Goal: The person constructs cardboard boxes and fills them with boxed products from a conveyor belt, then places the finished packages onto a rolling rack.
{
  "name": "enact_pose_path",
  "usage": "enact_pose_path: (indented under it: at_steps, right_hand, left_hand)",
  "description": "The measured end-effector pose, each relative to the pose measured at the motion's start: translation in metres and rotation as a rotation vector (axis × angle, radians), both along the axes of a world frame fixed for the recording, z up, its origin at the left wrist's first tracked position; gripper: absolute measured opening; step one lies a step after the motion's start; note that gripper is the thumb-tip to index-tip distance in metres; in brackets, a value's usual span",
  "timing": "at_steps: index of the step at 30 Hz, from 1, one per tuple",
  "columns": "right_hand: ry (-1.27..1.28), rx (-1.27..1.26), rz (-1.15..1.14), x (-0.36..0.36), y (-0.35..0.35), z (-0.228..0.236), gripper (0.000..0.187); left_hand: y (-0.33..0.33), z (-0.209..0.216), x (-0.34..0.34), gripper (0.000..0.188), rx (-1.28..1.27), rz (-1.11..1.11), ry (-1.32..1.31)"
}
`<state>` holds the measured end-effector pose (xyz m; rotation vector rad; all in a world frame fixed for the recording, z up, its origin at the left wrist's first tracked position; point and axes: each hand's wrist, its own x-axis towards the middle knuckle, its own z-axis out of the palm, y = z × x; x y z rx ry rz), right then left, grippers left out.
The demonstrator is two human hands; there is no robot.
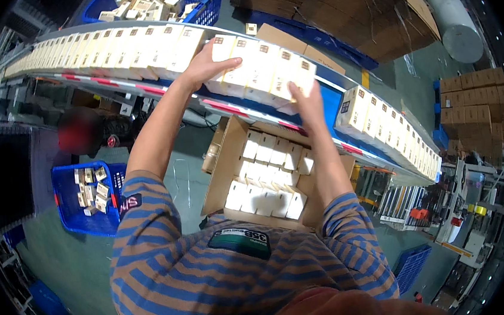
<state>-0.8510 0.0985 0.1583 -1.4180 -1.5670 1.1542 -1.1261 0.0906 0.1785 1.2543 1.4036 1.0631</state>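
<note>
Head view: I see the left hand half open, cupped against the left end of a short row of white boxes, its thumb lying across them. At the other end, the right hand is also half open, thumb on the near side, so the row is gripped between both. It is over the blue conveyor; I cannot tell whether they touch. Nearer, an open carton contains similar boxes.
</note>
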Motion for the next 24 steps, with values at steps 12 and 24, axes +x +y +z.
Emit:
enact_pose_path:
  at_steps: [12, 24]
  right_hand:
    - [-0.476, -0.259, 0.161, 0.103, -0.189, 0.020, 0.081]
    - [-0.943, -0.186, 0.398, 0.059, -0.135, -0.065, 0.042]
  left_hand:
    - [-0.198, 0.006, 0.118, 0.095, -0.347, -0.251, 0.646]
    - [-0.162, -0.029, 0.096, 0.046, 0.006, -0.306, 0.848]
